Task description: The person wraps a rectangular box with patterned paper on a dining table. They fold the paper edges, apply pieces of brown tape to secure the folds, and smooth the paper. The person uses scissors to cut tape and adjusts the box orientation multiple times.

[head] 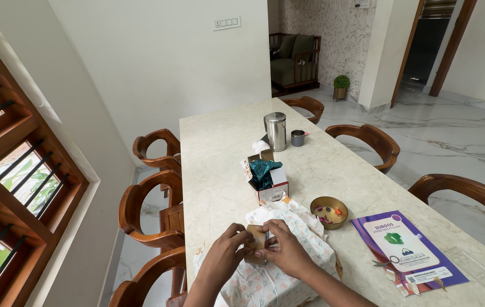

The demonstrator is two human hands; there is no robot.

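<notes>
Small brown cardboard piece [255, 237] sitting above patterned wrapped parcel [273, 267] at table's [219, 148] near edge; left hand [223, 257] and right hand [285, 250] both pinching it, fingers curling inward.

Your long cream marble desk [219, 153] carries a steel canister [276, 131], a small steel cup [297, 138], an open carton [266, 179], a brass bowl [329, 212], a purple booklet [407, 250] with scissors [391, 265] on it, and printed wrapping paper [279, 267].
</notes>
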